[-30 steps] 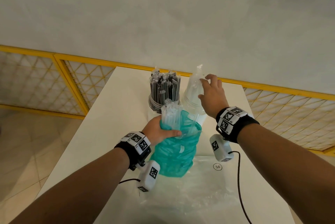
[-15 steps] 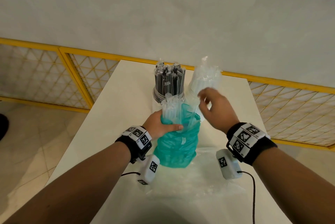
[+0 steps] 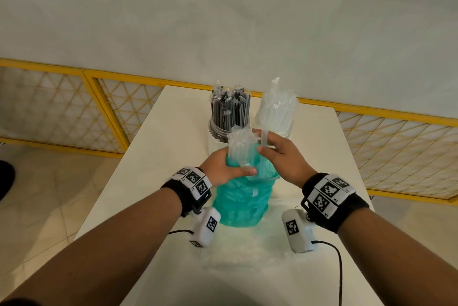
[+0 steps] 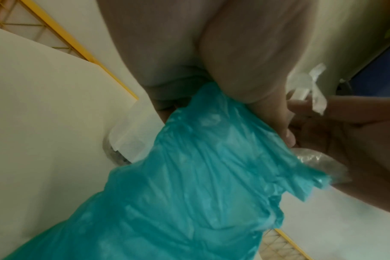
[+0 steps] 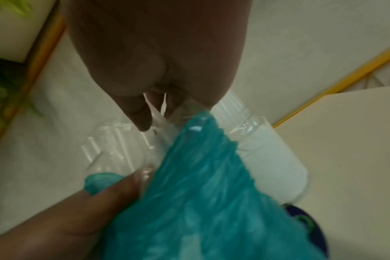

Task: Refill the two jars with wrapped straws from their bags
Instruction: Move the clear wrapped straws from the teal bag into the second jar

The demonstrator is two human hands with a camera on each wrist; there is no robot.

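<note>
A teal plastic bag [image 3: 241, 203] stands upright mid-table, with clear wrapped straws [image 3: 240, 146] sticking out of its mouth. My left hand [image 3: 230, 169] grips the neck of the teal bag [image 4: 200, 184] round them. My right hand [image 3: 266, 147] is at the bag's mouth and pinches one clear wrapped straw [image 3: 264, 137] between its fingers; the straw's wrapper [image 5: 158, 112] shows at the fingertips. Behind the bag stand two jars: the left jar [image 3: 229, 117] is packed with black wrapped straws, the right jar [image 3: 275, 113] holds clear ones.
A crumpled clear plastic bag [image 3: 238, 248] lies flat on the white table [image 3: 153, 181] in front of the teal bag. Yellow lattice fencing [image 3: 396, 147] runs behind the table, under a pale wall. Wrist-camera cables trail over the near tabletop.
My right hand has come back from the clear-straw jar to the teal bag's mouth and now pinches a straw. My left hand keeps its grip on the bag.
</note>
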